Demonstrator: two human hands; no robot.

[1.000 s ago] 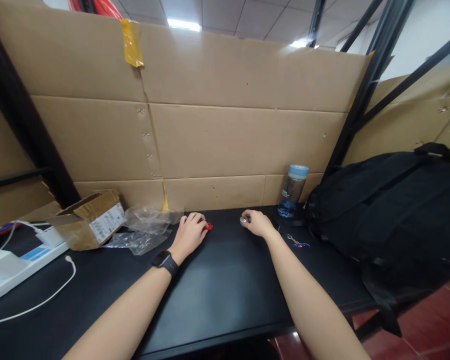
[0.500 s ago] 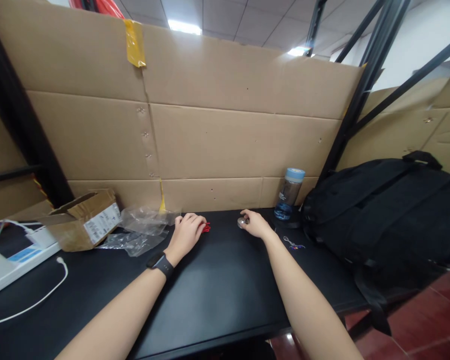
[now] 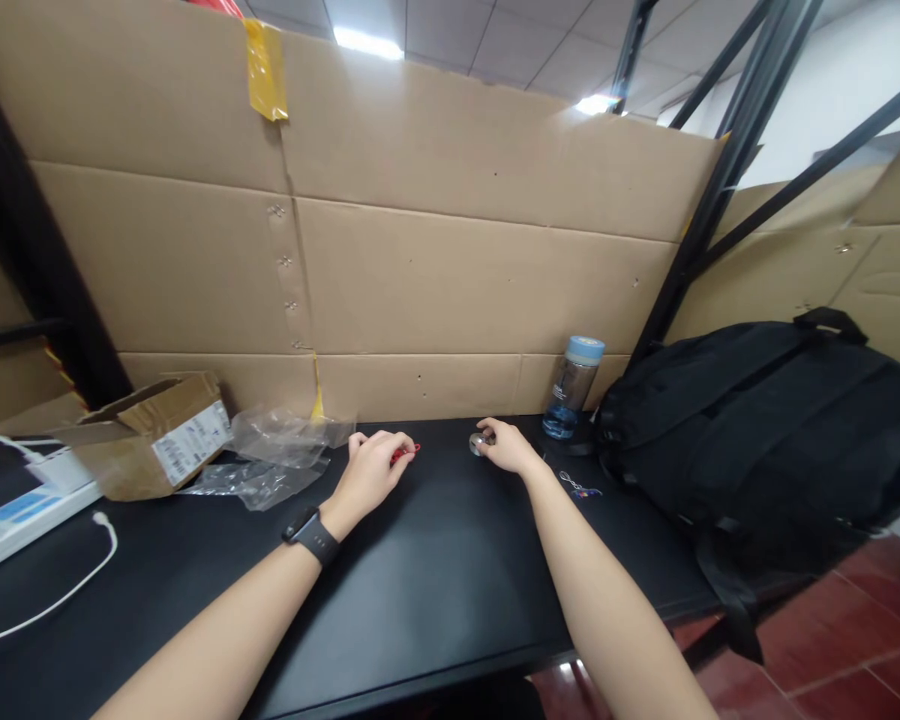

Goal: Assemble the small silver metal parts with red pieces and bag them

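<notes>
My left hand (image 3: 371, 468), with a dark watch on its wrist, is closed around a small bundle of red cord (image 3: 403, 456) near the back of the black table (image 3: 435, 590). Its fingers cover most of the bundle, and a thin red end shows past the fingertips. Farther right, my right hand (image 3: 506, 447) has its fingers curled on a small, shiny, round, silvery object (image 3: 478, 443) at the table's surface. What exactly that object is cannot be made out. A gap of bare table lies between the two hands.
Left stand an open cardboard box (image 3: 157, 440), crumpled clear plastic bags (image 3: 270, 465) and a white power strip (image 3: 37, 515) with a cable. Right are a blue-lidded bottle (image 3: 572, 390), a small trinket on a cord (image 3: 581, 488) and a black backpack (image 3: 765, 440). A cardboard wall (image 3: 450, 290) rises behind.
My left fingers have closed further over the red bundle, so less of it shows. The right hand keeps its grip on the silvery object. The whole view has shifted slightly.
</notes>
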